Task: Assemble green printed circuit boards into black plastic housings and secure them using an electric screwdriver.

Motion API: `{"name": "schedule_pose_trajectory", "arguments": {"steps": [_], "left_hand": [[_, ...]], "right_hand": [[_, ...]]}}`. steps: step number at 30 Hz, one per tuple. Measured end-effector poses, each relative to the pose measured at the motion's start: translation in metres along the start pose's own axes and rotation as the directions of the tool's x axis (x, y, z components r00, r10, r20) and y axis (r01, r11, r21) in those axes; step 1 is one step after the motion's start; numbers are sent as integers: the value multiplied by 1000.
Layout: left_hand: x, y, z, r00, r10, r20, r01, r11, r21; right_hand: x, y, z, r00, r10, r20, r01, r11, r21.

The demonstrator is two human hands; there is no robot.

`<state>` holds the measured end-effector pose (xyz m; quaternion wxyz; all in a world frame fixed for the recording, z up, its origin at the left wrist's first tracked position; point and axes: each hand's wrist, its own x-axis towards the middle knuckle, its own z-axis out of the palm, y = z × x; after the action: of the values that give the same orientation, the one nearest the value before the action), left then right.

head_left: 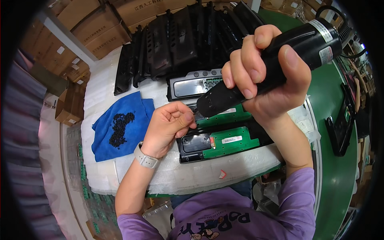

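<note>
over white padding (180,176), left fingers (185,118) perhaps touch the driver (274,58) right fingers (252,60) grip.

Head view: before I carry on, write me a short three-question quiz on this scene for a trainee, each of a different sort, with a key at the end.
1. Multiple choice: where does the pile of small black pieces lie?
a) inside a cardboard box
b) on the blue cloth
c) on a green circuit board

2. True or false: the right hand is wrapped around the black handheld tool.

3. Fill in the blank: the pale wrist strap is worn on the same arm as the ____ hand.

Key: 1. b; 2. true; 3. left
</note>
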<state>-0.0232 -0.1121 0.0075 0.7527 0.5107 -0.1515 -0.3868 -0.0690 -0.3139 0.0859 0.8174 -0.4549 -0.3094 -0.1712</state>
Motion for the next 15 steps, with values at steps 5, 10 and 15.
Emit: {"name": "schedule_pose_trajectory", "arguments": {"steps": [5, 10, 15], "left_hand": [[-1, -5, 2, 1000, 2, 1, -2, 1000, 7], [-2, -13, 12, 998, 59, -34, -57, 997, 44], [2, -7, 7, 968, 177, -179, -179, 984, 3]], "right_hand": [[-3, 0, 7, 1000, -19, -18, 19, 1000, -17], [-6, 2, 1, 985, -5, -175, 10, 999, 32], [-8, 4, -1, 961, 194, -198, -218, 969, -112]]}}
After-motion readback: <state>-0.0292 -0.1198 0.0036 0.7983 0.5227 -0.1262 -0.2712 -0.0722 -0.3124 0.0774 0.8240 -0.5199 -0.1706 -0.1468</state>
